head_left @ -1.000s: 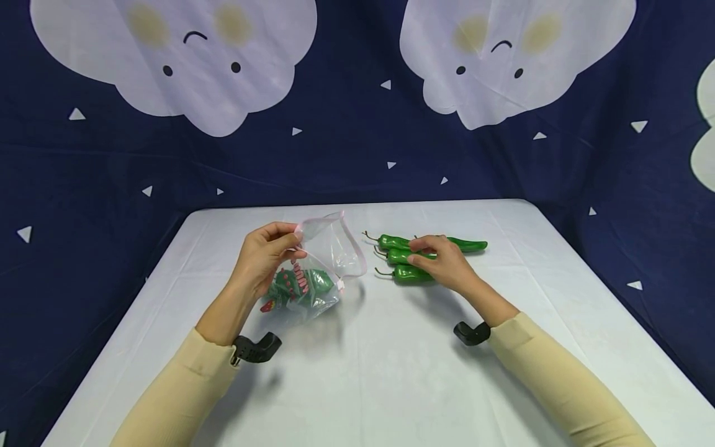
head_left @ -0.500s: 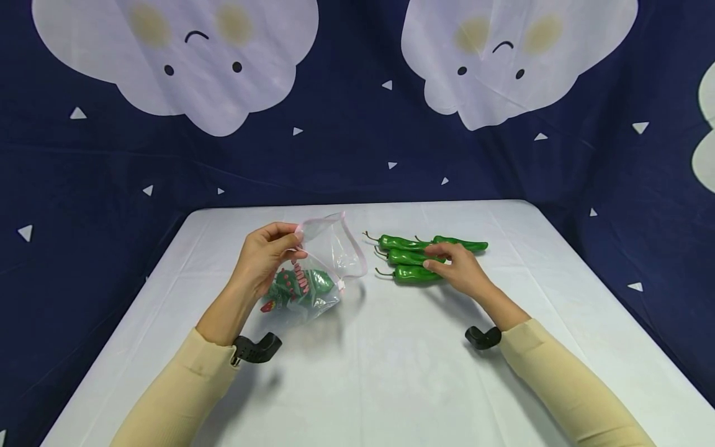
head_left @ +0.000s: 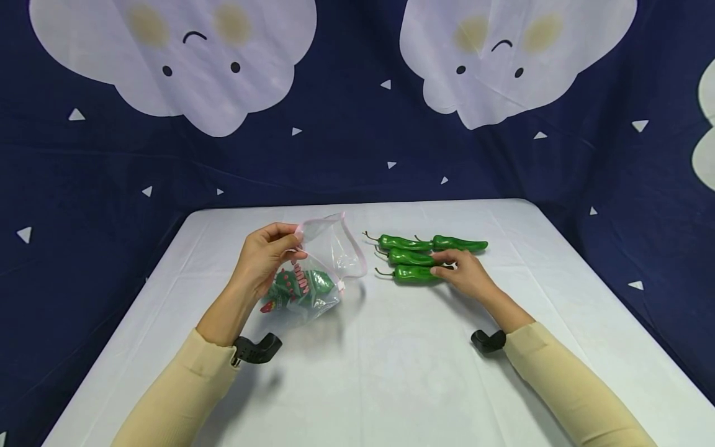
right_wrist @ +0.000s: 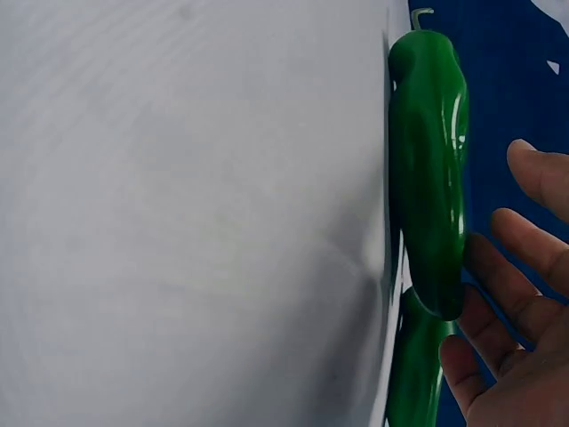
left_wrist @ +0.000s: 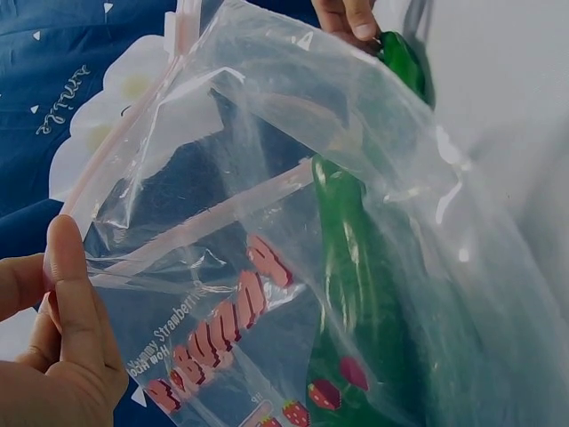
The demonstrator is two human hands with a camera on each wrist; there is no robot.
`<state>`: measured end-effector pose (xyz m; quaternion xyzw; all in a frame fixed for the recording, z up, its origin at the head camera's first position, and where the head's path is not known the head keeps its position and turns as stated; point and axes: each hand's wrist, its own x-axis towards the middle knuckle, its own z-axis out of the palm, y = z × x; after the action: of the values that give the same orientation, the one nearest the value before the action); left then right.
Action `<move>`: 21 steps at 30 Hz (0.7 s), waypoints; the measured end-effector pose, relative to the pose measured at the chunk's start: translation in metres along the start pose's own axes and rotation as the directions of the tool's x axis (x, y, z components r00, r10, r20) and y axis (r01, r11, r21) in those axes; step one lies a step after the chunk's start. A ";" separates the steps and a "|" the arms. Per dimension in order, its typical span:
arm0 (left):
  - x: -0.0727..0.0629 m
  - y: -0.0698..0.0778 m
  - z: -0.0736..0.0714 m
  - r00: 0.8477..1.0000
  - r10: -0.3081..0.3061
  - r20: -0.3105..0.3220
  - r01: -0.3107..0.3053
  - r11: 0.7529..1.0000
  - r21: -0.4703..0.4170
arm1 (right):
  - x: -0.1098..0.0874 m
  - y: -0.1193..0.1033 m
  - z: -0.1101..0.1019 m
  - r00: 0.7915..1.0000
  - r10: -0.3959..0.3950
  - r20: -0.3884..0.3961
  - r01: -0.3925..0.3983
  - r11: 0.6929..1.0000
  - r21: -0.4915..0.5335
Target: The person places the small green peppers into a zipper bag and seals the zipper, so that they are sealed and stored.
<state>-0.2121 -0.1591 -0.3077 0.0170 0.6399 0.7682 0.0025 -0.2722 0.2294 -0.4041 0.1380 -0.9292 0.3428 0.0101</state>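
My left hand (head_left: 265,251) pinches the pink-edged rim of a clear zip bag (head_left: 335,248) printed with pink letters and strawberries. The bag's mouth gapes. Inside it lies something green, and the left wrist view shows a long green pepper (left_wrist: 356,267) through the plastic. On the table right of the bag lie several green chili peppers with thin curled stems. My right hand (head_left: 472,279) is at the pointed ends of the nearest pepper (head_left: 413,274) and the middle pepper (head_left: 410,257). The right wrist view shows its fingers spread loosely beside a pepper (right_wrist: 428,169), without curling round it.
A white cloth covers the table (head_left: 363,372). At the back right lies another pepper (head_left: 460,244), end to end with the farthest pepper (head_left: 404,242) of the row. A dark blue curtain (head_left: 346,155) with clouds hangs behind the table.
My right hand has slid right and a little nearer, from over the middle of the peppers to their tips. My left hand and the bag stay put, and the peppers look unmoved.
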 end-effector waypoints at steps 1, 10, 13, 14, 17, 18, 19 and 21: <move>0.000 0.000 0.000 1.000 0.000 0.000 0.000 1.000 0.001 | 0.000 0.001 0.000 1.000 0.002 0.000 -0.002 1.000 -0.001; 0.000 -0.001 0.000 1.000 -0.001 -0.008 0.001 1.000 -0.002 | -0.003 0.006 0.000 1.000 0.015 0.007 -0.015 1.000 -0.014; 0.000 -0.001 0.000 1.000 0.001 -0.006 -0.001 1.000 -0.007 | -0.004 0.008 0.000 1.000 0.020 0.019 -0.020 1.000 -0.019; -0.001 -0.001 0.000 1.000 0.000 -0.005 0.000 1.000 -0.009 | -0.004 0.008 -0.001 0.999 0.021 0.026 -0.020 1.000 -0.021; -0.001 -0.001 0.000 1.000 0.001 -0.005 -0.001 1.000 -0.011 | -0.004 0.009 -0.001 0.998 0.034 0.048 -0.033 0.999 -0.023; -0.001 -0.001 0.000 1.000 0.000 -0.005 0.000 1.000 -0.011 | -0.004 0.009 -0.001 0.998 0.039 0.056 -0.038 0.999 -0.023; -0.001 -0.001 0.000 1.000 0.001 -0.005 -0.001 1.000 -0.009 | -0.004 0.009 -0.001 0.997 0.045 0.063 -0.043 0.999 -0.024; -0.001 -0.001 0.000 1.000 0.001 -0.006 -0.001 1.000 -0.004 | -0.004 0.010 -0.001 0.996 0.055 0.073 -0.053 0.998 -0.020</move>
<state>-0.2114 -0.1591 -0.3088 0.0149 0.6385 0.7695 0.0005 -0.2711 0.2382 -0.4098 0.1252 -0.9354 0.3290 -0.0323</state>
